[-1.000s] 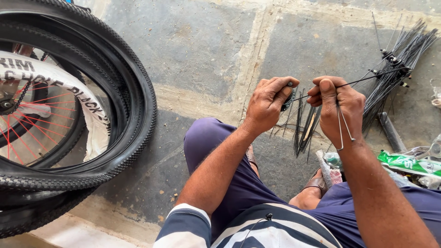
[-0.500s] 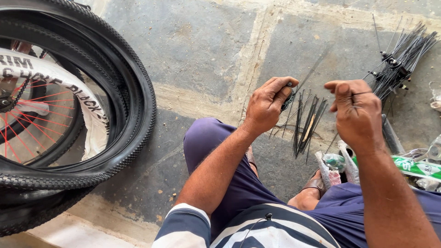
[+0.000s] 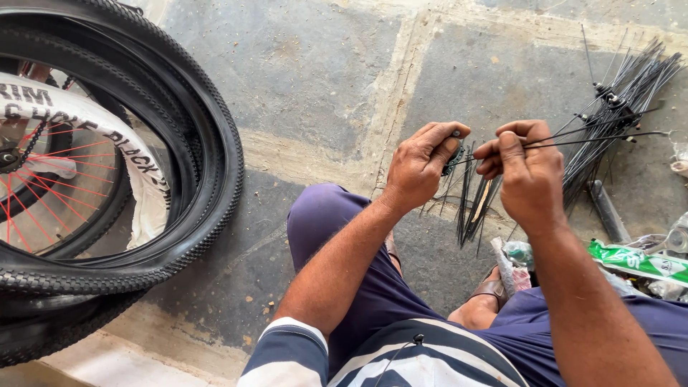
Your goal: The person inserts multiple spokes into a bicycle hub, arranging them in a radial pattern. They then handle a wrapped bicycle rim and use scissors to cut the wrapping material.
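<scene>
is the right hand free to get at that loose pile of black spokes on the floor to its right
Probably not yet: the right hand is pinching a single spoke against the left hand. The spoke pile lies close, with bare floor between.

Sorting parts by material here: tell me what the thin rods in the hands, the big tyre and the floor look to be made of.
Thin rods: likely metal wire with a dark, slightly glossy finish; straight, stiff and very slim.
Big tyre: black rubber, matte, with a knobbly tread.
Floor: grey stone or cement slabs, rough and mottled, with pale joints.
</scene>
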